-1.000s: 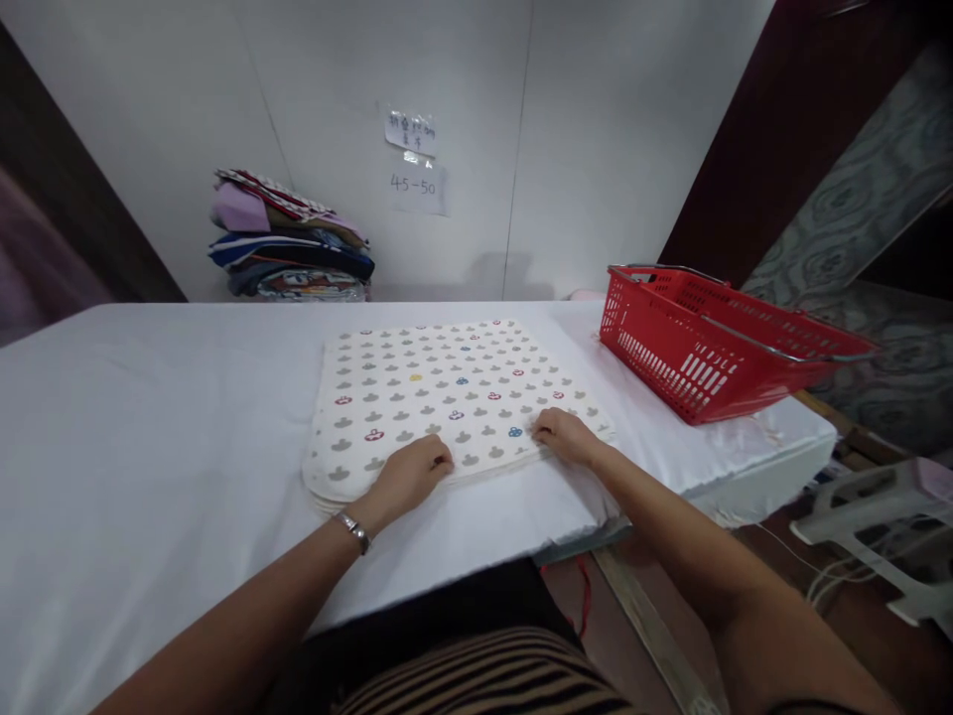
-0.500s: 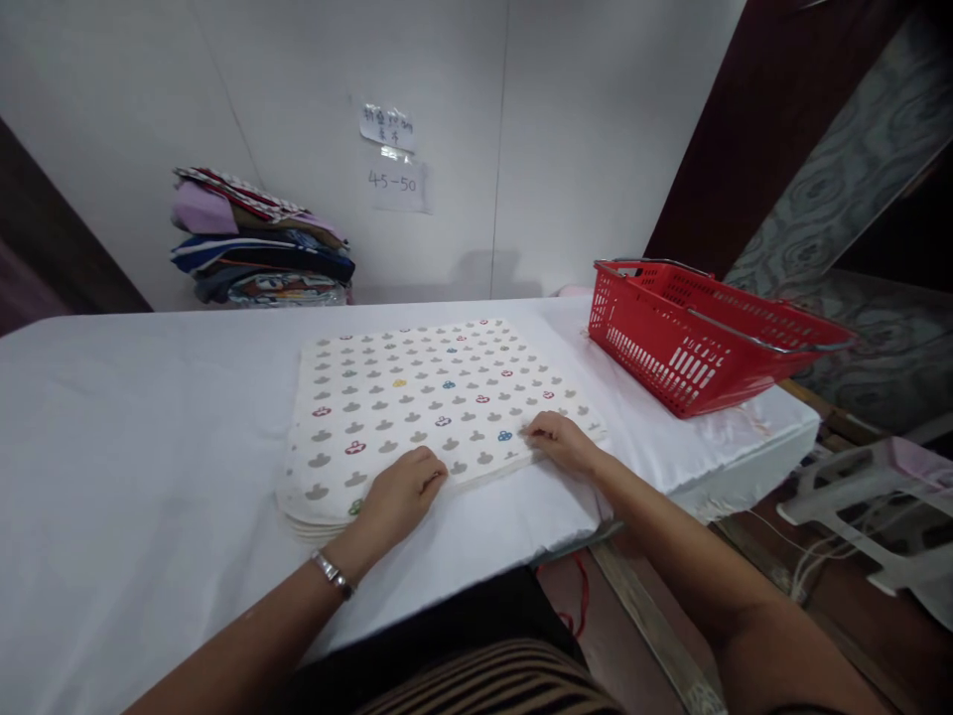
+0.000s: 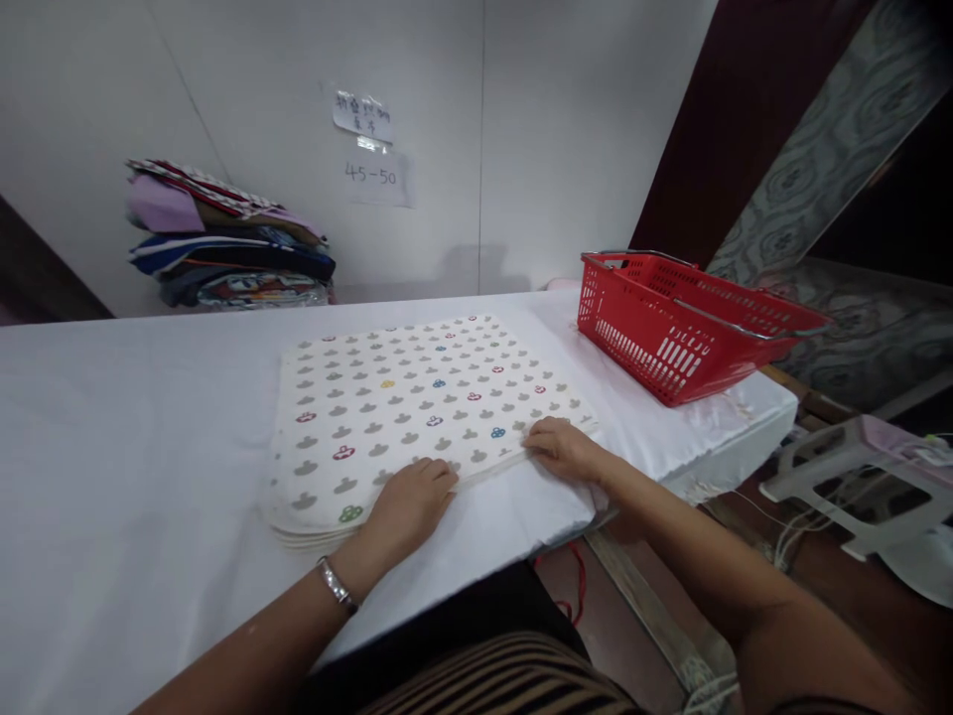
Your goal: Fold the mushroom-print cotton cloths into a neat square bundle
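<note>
A white cloth (image 3: 402, 397), printed with rows of small grey shapes and a few coloured ones, lies flat on the table in several folded layers. The layers show at its near left corner. My left hand (image 3: 418, 501) has its fingers curled together over the near edge, left of the middle. Farther right along that same edge, my right hand (image 3: 566, 447) pinches the cloth between thumb and fingers. Both thumbs are partly hidden. A metal bracelet (image 3: 338, 584) circles my left wrist.
A red plastic basket (image 3: 670, 343) with metal handles stands at the table's right end. Folded fabrics (image 3: 230, 243) are piled at the back left against the wall. A white table covering (image 3: 134, 427) lies underneath, and a white plastic stool (image 3: 871, 477) stands on the right.
The whole view has shifted, so things appear slightly farther left. My left hand's fingers have come forward and lie flatter over the near edge; my right hand stays at the edge.
</note>
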A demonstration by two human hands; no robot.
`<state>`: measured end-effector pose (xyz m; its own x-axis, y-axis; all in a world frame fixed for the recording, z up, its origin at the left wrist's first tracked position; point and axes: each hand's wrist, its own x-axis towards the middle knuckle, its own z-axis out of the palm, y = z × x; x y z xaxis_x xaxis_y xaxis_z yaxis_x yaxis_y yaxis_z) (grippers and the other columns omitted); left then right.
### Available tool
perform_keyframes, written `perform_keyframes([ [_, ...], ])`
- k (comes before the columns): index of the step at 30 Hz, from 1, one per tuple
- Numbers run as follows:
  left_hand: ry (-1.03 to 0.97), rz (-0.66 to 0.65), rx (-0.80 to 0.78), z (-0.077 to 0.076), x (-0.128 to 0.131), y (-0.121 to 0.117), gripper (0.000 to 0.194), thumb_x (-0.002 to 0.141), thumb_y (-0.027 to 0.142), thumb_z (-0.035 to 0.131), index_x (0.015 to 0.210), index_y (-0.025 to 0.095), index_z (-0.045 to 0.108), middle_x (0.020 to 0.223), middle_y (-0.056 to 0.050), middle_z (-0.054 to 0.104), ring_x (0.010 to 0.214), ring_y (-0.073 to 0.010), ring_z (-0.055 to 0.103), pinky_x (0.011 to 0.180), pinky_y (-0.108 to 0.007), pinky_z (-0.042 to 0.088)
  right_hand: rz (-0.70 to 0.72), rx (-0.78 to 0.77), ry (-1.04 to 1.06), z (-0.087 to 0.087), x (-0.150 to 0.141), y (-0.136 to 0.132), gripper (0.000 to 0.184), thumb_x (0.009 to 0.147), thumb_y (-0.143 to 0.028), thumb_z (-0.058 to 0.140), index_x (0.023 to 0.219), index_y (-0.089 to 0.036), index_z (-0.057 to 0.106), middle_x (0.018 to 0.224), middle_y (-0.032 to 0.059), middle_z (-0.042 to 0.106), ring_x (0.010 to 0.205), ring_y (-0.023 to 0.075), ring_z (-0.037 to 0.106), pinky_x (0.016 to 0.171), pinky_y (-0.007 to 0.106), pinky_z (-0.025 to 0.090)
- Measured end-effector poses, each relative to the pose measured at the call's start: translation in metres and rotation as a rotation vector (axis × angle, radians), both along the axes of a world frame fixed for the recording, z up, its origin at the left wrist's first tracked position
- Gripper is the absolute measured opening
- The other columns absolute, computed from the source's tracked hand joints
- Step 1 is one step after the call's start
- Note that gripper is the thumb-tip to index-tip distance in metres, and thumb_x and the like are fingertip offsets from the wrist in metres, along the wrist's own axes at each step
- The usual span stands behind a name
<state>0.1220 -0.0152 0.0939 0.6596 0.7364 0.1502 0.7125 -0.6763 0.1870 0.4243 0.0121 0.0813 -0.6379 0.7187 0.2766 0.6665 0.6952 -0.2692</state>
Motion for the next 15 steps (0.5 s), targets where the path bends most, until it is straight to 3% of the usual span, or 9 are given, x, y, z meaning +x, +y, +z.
perform_keyframes([
  [5, 0.126, 0.013, 0.055, 0.004, 0.006, -0.007, 0.03, 0.083, 0.005, 0.033, 0.093, 0.016, 0.059, 0.095, -0.009, 0.058, 0.084, -0.0204, 0.051, 0.071, -0.034, 0.042, 0.046, -0.044, -0.116, 0.009, -0.001, 0.0, 0.032, 0.079, -0.009, 0.047, 0.105, -0.021, 0.06, 0.105, 0.008, 0.059, 0.094, 0.0205, 0.052, 0.084, 0.033, 0.041],
  [10, 0.261, 0.021, 0.144, 0.001, 0.014, -0.008, 0.041, 0.076, -0.005, 0.029, 0.102, 0.012, 0.057, 0.097, -0.012, 0.057, 0.085, -0.022, 0.05, 0.07, -0.035, 0.041, 0.034, -0.025, -0.225, 0.012, -0.006, 0.004, 0.024, 0.086, -0.012, 0.042, 0.1, -0.019, 0.06, 0.098, 0.0084, 0.06, 0.089, 0.0197, 0.052, 0.081, 0.032, 0.039],
  [15, 0.227, 0.085, 0.106, -0.001, 0.013, -0.005, 0.039, 0.073, -0.006, 0.034, 0.095, 0.015, 0.058, 0.095, -0.01, 0.057, 0.086, -0.0221, 0.051, 0.069, -0.033, 0.04, 0.027, 0.033, -0.265, 0.012, -0.005, 0.006, 0.022, 0.088, -0.014, 0.039, 0.096, -0.017, 0.06, 0.094, 0.0081, 0.059, 0.088, 0.0194, 0.051, 0.08, 0.031, 0.038],
])
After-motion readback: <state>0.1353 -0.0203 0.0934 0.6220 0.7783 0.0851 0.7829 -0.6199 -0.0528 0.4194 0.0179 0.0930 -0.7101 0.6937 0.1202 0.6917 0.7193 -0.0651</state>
